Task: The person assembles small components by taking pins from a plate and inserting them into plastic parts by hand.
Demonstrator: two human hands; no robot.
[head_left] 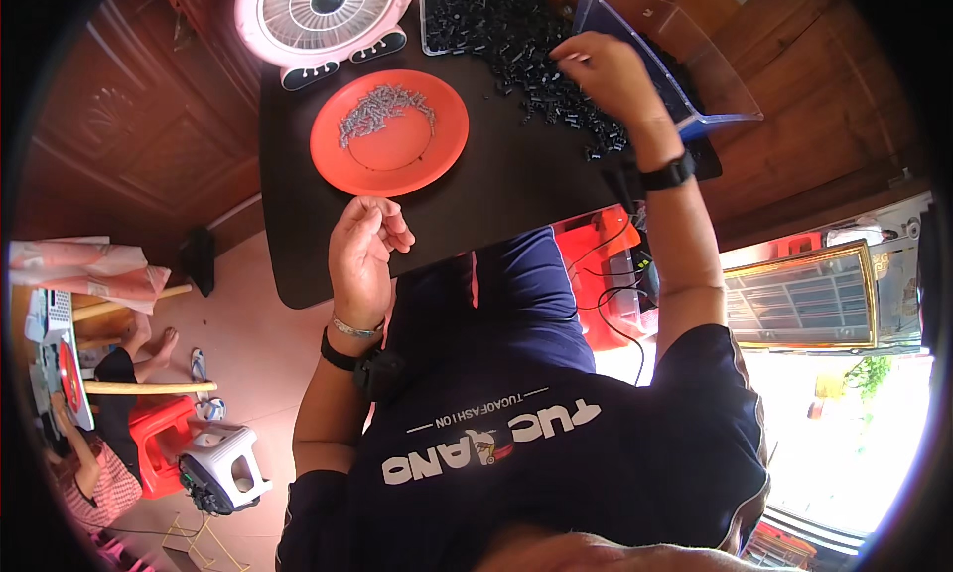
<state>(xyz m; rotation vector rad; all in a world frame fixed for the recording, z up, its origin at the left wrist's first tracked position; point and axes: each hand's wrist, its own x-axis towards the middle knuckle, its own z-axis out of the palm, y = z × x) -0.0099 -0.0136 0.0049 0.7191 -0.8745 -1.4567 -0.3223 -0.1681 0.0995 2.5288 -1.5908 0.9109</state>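
Observation:
Palm up, my left hand (365,253) is just off the near edge of the dark table (476,190), below an orange-red plate (437,165). Its fingers curl toward the thumb, and whatever they may hold is hidden. Small grey metal pins (382,109) lie heaped on the plate's far half. My right hand (611,74) hovers at the right side of a spread of small black cylindrical parts (516,51). Thumb and fingers there are drawn together; anything between them is too small to make out.
A pink fan (328,1) with shoe-shaped feet stands behind the plate. A clear-walled blue bin (685,86) lies beside my right forearm. Below the table sits a red stool (596,274) with black cables. Another person (94,473) sits at far left near red and white stools (223,463).

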